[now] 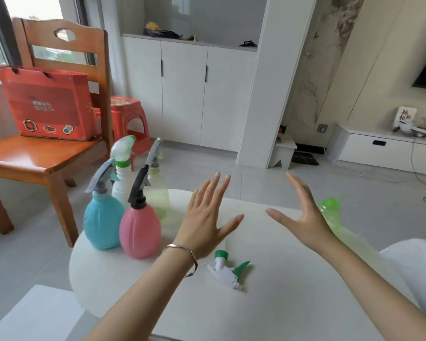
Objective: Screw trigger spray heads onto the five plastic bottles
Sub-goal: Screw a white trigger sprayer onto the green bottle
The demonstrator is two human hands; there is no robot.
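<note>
The right hand (303, 217) hides part of the green bottle (330, 211); the yellow bottle (158, 193) is blurred.

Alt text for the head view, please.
Left hand and right hand hover open above a white table. A loose spray head lies by the left wrist, a headless green bottle behind the right hand; the blue bottle, pink bottle, white bottle and yellow bottle stand at left with heads on.

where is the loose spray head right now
In the head view, the loose spray head lies on its side on the white table, nearer the person than the left hand and right of the pink bottle.
</note>
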